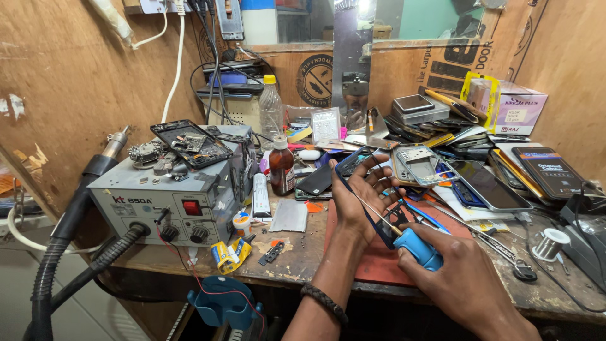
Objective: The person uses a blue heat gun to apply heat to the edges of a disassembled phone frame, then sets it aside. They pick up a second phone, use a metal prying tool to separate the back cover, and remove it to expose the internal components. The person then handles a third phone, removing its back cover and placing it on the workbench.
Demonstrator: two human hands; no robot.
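Observation:
My left hand [361, 197] holds a dark blue phone frame [353, 165] upright over a red mat [385, 259], fingers curled around its edge. My right hand [456, 278] grips a blue-handled tool [419, 247] whose thin metal tip reaches up into the frame near my left palm. A braided band circles my left wrist. Both hands work above the front middle of a cluttered wooden bench [297, 259].
A grey hot-air station [165, 203] with a black hose stands at left, a dismantled phone on top. A brown bottle [281, 165], a clear bottle [271, 108], several phones and screens [491, 184], a solder spool [549, 243] and boxes crowd the bench.

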